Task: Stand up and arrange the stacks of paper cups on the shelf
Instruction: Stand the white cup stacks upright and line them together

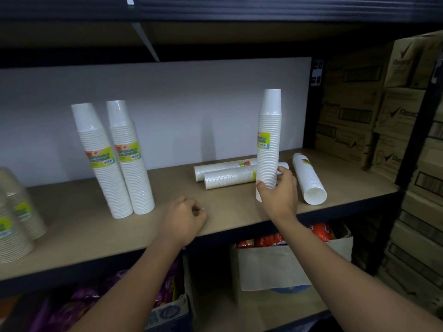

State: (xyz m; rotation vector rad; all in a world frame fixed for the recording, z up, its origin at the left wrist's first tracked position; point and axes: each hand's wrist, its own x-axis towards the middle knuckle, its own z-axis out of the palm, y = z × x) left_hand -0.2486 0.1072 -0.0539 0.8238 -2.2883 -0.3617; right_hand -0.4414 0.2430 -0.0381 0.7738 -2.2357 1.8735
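My right hand (pixel 278 195) grips the lower end of a white cup stack (pixel 269 140), which it holds upright on the wooden shelf (pixel 215 224). Behind it two wrapped stacks (pixel 227 173) lie on their sides, one against the other. A third lying stack (pixel 309 178) points its open end toward the shelf's front, right of my hand. Two upright stacks (pixel 117 161) with green labels stand side by side at the left. My left hand (pixel 184 218) rests on the shelf between the two groups, fingers curled with nothing in them.
Beige cup stacks (pixel 16 219) stand at the far left edge. Cardboard boxes (pixel 383 111) are piled right of the dark shelf post (pixel 407 164). Below the shelf sit boxes with red packets (pixel 275 240) and purple packets (pixel 79 298). A white wall backs the shelf.
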